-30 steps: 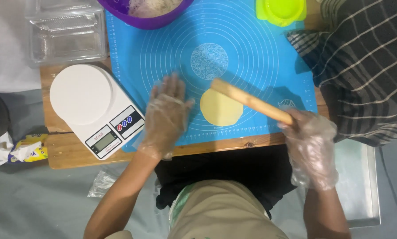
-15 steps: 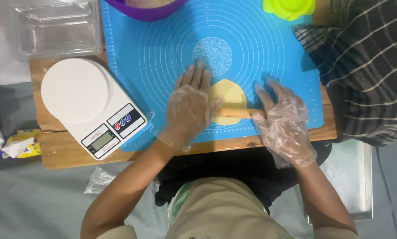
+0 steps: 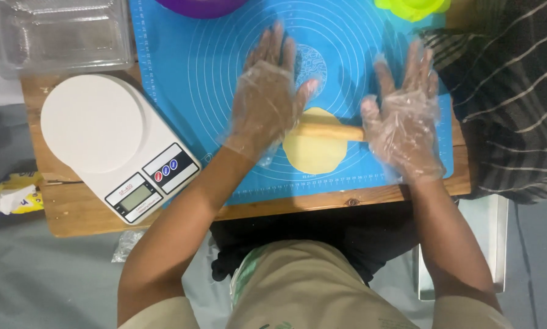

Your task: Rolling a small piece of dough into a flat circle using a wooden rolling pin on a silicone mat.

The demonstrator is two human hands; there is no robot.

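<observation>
On the blue mat [image 3: 188, 91], at the centre of the view, a wooden pin [image 3: 327, 131] lies across a flat yellow dough [image 3: 313, 152]. Both hands wear clear plastic gloves. The left hand [image 3: 267, 100] is flat, fingers spread wide, and its heel presses the pin's left end; it grips nothing. The right hand [image 3: 407, 119] is also flat and spread, its palm on the pin's right end. At 9 o'clock from the dough a white scale [image 3: 112, 143] stands on the wooden table [image 3: 72, 210]. At 10 o'clock is a clear box [image 3: 60, 36], at 12 o'clock a purple bowl [image 3: 200, 6].
</observation>
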